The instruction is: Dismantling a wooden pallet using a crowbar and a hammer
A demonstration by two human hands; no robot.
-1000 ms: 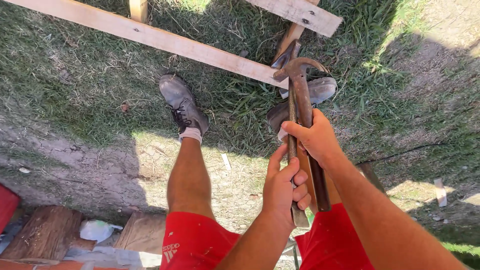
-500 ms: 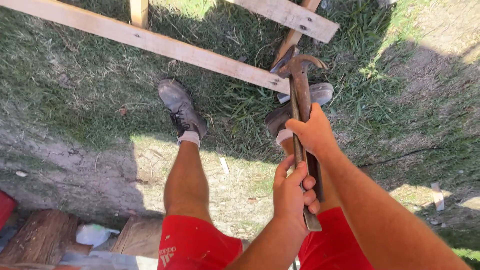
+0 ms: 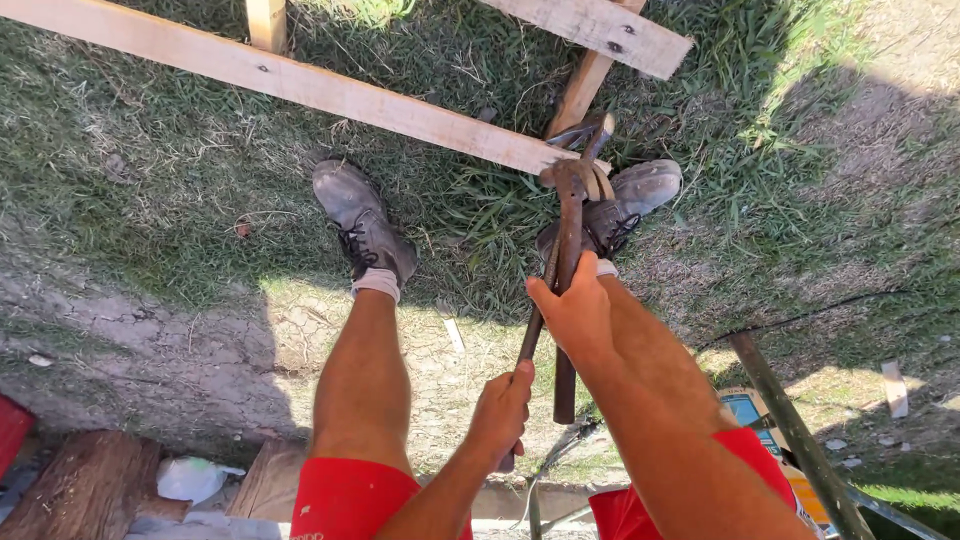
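Note:
My right hand (image 3: 578, 312) grips the brown handle of a rusty claw hammer (image 3: 570, 205). Its head rests at the end of a long pale wooden plank (image 3: 300, 82) lying across the grass. Lower down, my left hand (image 3: 505, 402) is closed around the end of a thin dark pry bar (image 3: 540, 300) that runs up beside the hammer handle toward the same plank end. Both tools stand over my right boot (image 3: 640, 190). My left boot (image 3: 362, 222) is planted apart on the grass.
A second plank (image 3: 600, 32) and a wooden post (image 3: 580, 90) cross at the top right, with another post (image 3: 266, 20) at the top. A log (image 3: 85, 490), a white bag (image 3: 190, 478), a red object (image 3: 10, 432), a metal pipe (image 3: 790, 430) and a blue box (image 3: 748, 408) lie near me.
My left hand has slid down the bar, away from my right hand. Both tools now lean further left, with their heads still at the plank end.

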